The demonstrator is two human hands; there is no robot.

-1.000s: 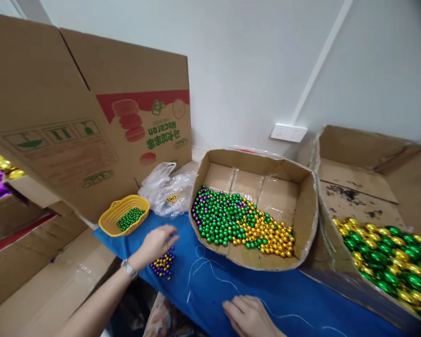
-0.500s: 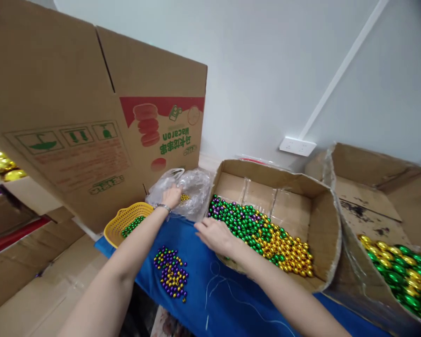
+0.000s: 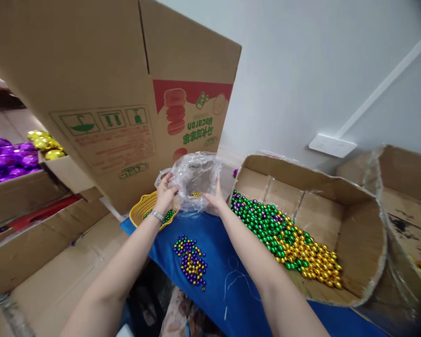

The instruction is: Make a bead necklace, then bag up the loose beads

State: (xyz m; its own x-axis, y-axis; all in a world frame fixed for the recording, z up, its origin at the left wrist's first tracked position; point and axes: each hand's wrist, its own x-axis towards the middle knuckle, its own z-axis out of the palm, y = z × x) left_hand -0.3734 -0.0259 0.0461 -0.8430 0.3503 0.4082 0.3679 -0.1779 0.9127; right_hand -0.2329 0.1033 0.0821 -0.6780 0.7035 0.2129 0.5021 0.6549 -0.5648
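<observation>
A clear plastic bag (image 3: 198, 168) with a few gold beads (image 3: 196, 194) inside stands at the back of the blue cloth (image 3: 210, 234). My left hand (image 3: 166, 193) grips the bag's left edge. On the opposite side, my right hand (image 3: 214, 195) has its thumb and fingers on the bag's right edge, and the mouth is spread between both hands. Close by my left wrist is a yellow plastic basket (image 3: 140, 211) holding green beads (image 3: 168, 216), partly covered by the wrist. Purple, gold and green beads (image 3: 191, 264) lie loose on the cloth in front.
A low cardboard box (image 3: 365, 243) of green, gold and purple beads is at right. A tall printed carton (image 3: 108, 70) stands behind the basket. White string (image 3: 236, 276) lies on the cloth. Shiny purple ornaments (image 3: 10, 159) fill a box at far left.
My right hand has moved from beside the bead box to the bag's right edge. The bag now stands up with its mouth wider. The view has shifted left.
</observation>
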